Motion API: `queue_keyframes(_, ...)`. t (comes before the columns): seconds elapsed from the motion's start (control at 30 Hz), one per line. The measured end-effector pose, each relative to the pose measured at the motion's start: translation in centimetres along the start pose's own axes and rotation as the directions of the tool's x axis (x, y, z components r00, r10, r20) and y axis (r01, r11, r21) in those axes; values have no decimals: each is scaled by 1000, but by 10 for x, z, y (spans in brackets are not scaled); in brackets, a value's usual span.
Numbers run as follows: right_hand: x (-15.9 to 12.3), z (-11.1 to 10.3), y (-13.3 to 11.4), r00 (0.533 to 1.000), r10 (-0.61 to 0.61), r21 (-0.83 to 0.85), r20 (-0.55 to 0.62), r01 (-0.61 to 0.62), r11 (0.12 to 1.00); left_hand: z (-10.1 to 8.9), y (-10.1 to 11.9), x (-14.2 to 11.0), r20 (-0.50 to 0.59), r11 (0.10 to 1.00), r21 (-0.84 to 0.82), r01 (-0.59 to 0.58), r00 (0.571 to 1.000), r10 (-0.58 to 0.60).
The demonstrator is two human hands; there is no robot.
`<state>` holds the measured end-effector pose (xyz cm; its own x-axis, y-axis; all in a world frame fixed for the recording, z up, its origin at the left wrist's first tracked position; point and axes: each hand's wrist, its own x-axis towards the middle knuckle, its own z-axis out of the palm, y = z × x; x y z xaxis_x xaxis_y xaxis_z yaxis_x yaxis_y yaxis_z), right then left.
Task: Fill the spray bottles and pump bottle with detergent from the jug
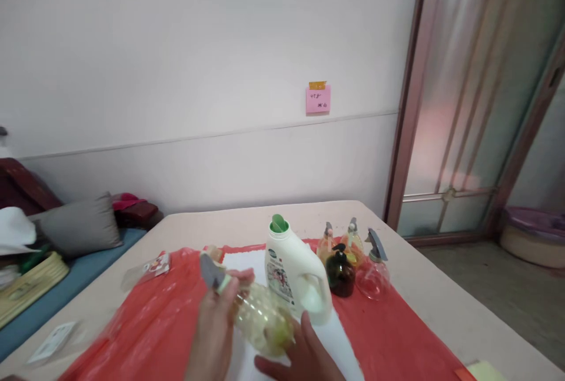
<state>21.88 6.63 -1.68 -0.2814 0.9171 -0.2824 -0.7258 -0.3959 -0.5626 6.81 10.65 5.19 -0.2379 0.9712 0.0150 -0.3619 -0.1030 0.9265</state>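
Observation:
A clear yellowish spray bottle (pixel 262 317) with a grey trigger head (pixel 212 271) lies tilted between my hands, its head to the upper left and its base to the lower right. My left hand (pixel 217 317) is closed around its neck, just below the trigger. Around the base curve the thumb and fingers of my right hand (pixel 306 348), holding it from the right. Right behind the spray bottle stands a white detergent jug (pixel 295 269), upright, with green in its open mouth. Some liquid seems to sit in the bottle's base, though blur hides the detail.
Right of the jug stand a dark pump bottle (pixel 341 275), a pink spray bottle (pixel 373 278) and two orange-yellow ones behind. Beneath are white paper (pixel 338 334) and red plastic sheeting (pixel 163 310) on a beige table (pixel 459 316). A clear package (pixel 148 269) lies left.

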Motion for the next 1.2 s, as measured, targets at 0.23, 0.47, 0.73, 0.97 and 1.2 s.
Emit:
queue_keyframes(0.23,-3,-12,-5,984,147,85,102,-156,984,17,-13,-21,309,993,-53,105,948,-84)
queue_keyframes(0.47,1,-4,13,995,-79,-31,-57,77,997,21,-16,-13,48,991,-75,110,993,-107)
queue_keyframes(0.73,-5,-8,18,864,-495,-547,93,459,699,4,-11,-1,-99,932,-317,177,971,-218)
queue_keyframes(0.97,-13,4,-11,937,17,-370,350,121,921,0,-4,-16,334,946,-134,295,912,-237)
queue_keyframes(1.2,-11,5,-10,953,9,-610,303,187,770,8,-20,-16,277,977,10,213,938,-207)
